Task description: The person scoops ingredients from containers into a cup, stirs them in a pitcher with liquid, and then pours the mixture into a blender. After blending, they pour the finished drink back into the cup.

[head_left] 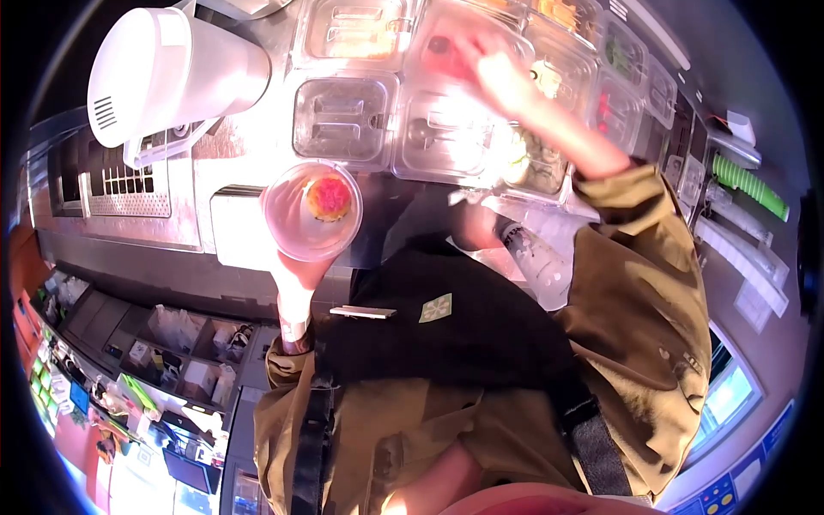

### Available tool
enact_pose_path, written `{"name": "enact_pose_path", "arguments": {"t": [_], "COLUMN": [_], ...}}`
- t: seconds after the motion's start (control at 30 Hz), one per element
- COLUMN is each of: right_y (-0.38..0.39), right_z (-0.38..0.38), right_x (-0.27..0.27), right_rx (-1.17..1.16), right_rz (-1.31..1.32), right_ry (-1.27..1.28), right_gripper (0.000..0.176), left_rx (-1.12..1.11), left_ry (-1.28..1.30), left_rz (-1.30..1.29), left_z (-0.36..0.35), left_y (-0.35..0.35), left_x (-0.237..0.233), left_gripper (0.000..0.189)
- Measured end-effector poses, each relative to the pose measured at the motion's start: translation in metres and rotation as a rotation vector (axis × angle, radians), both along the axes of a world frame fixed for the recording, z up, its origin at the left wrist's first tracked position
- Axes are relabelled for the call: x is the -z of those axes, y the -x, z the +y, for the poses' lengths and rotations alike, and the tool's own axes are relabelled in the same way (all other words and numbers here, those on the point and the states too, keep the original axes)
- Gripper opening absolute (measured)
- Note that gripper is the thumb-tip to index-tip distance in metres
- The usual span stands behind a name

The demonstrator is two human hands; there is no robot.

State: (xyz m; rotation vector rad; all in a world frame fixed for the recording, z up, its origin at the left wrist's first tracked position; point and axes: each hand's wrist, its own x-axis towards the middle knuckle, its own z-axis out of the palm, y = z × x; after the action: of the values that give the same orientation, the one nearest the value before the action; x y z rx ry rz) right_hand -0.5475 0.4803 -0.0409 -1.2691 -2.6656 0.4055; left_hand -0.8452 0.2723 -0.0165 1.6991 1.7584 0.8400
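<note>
My left hand (299,279) is closed round the underside of a clear plastic cup (280,210), tilted so that its open mouth faces me. Inside the cup lie pink-red and yellowish pieces of food (328,198). My right hand (491,67) reaches forward into a clear rectangular container (432,75) of red, fruit-like pieces (446,53). Its fingers are smeared by motion, and I cannot tell whether they hold a piece. Just nearer to me than that container is a lidded clear container (446,137).
A large white pitcher (215,64) stands at the left, behind a metal drain grate (124,180). Several more food containers (343,120) fill the counter ahead. A printed clear cup (541,262) lies near my right sleeve. Stacked green cups (749,184) are far right.
</note>
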Motion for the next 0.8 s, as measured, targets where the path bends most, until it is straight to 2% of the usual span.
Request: {"name": "enact_pose_path", "arguments": {"t": [0.13,0.17,0.2,0.27,0.3,0.33,0.4,0.47,0.5,0.53,0.57,0.67,0.7,0.73,0.8], "right_y": [-0.005,-0.003,-0.002,0.007,0.02,0.032,0.036,0.042,0.047,0.046,0.042,0.047,0.049,0.051,0.056], "right_z": [0.029,0.029,0.013,-0.019,-0.045,-0.07,-0.094,-0.097,-0.096,-0.103,-0.112,-0.149,-0.16,-0.171,-0.178], "right_x": [0.039,0.058,0.069,0.074,0.054,0.031,0.047,0.056,0.049,0.049,0.05,0.064,0.072,0.081,0.096], "right_rx": [0.022,0.051,-0.002,-0.103,-0.081,-0.059,-0.083,-0.124,-0.133,-0.156,-0.179,-0.245,-0.272,-0.3,-0.371], "right_rz": [-0.013,-0.128,-0.078,0.028,-0.064,-0.157,-0.226,-0.276,-0.327,-0.29,-0.254,-0.04,-0.076,-0.111,-0.428], "right_ry": [0.033,-0.097,0.001,0.199,0.264,0.328,0.256,0.168,0.231,0.219,0.206,0.232,0.232,0.232,0.182], "right_gripper": [0.036,0.028,0.025,0.019,0.015,0.013,0.011,0.01,0.011,0.011,0.011,0.012,0.013,0.014,0.016], "left_rx": [0.063,0.081,0.043,-0.03,-0.013,-0.039,-0.091,-0.021,-0.011,0.001,0.023,-0.005,-0.034,0.003,0.077], "left_ry": [-0.041,-0.061,-0.065,-0.066,-0.051,-0.068,-0.095,-0.11,-0.09,-0.069,-0.074,-0.069,-0.05,-0.051,-0.055], "left_rz": [0.024,0.03,-0.062,-0.243,-0.232,-0.278,-0.372,-0.293,-0.318,-0.341,-0.293,-0.393,-0.569,-0.532,-0.446], "left_z": [0.0,-0.001,-0.006,-0.019,-0.024,-0.029,-0.04,-0.051,-0.058,-0.064,-0.069,-0.086,-0.089,-0.091,-0.092], "left_y": [-0.009,-0.011,-0.011,-0.008,-0.007,-0.006,-0.003,0.005,0.008,0.011,0.013,0.016,0.015,0.012,0.003], "left_x": [-0.02,-0.026,-0.025,-0.02,-0.02,-0.02,-0.02,-0.025,-0.025,-0.026,-0.029,-0.024,-0.015,-0.013,-0.012], "left_gripper": [0.062,0.062,0.065,0.071,0.083,0.08,0.075,0.079,0.084,0.089,0.086,0.083,0.079,0.076,0.072]}}
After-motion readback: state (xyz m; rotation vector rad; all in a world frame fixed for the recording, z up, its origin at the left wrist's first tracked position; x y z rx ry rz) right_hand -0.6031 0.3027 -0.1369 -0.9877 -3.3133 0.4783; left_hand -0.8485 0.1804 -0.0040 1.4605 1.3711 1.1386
